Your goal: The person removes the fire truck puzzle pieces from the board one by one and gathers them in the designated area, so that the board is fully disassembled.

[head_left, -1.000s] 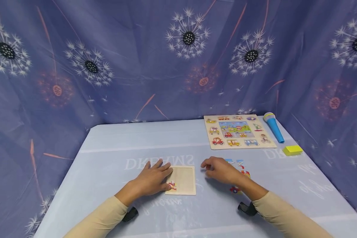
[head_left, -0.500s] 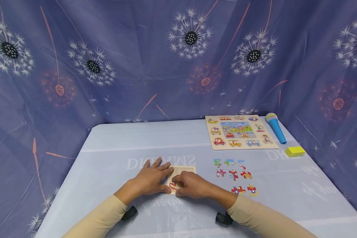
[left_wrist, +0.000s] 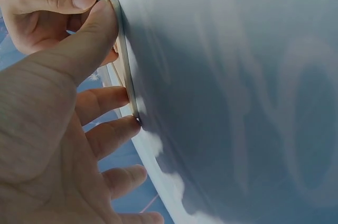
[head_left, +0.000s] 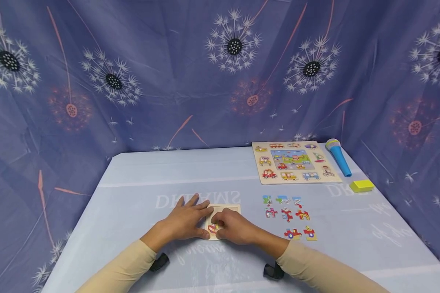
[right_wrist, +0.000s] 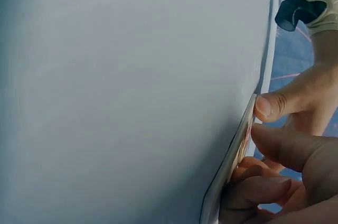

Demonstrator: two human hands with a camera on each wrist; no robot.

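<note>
A small square wooden puzzle tray (head_left: 230, 208) lies on the table in front of me. A red and yellow jigsaw puzzle piece (head_left: 212, 229) sits in its near left corner. My left hand (head_left: 186, 221) has its fingers spread, with the thumb and index finger against the tray's left edge. My right hand (head_left: 237, 227) reaches over the tray, thumb and curled index finger pinching the puzzle piece. Its hand covers much of the tray's right half. In the right wrist view, the right thumb (right_wrist: 282, 145) is at the tray's face, close to the left thumb (right_wrist: 272, 106).
Several loose jigsaw pieces (head_left: 287, 215) lie in rows right of the tray. Farther back are a wooden vehicle puzzle board (head_left: 262, 147), a blue toy microphone (head_left: 339, 158) and a yellow block (head_left: 361, 186). A patterned curtain (head_left: 190, 81) surrounds the table.
My right hand has moved left from beside the loose pieces onto the tray and taken hold of the piece in its corner. The left hand has stayed at the tray's edge.
</note>
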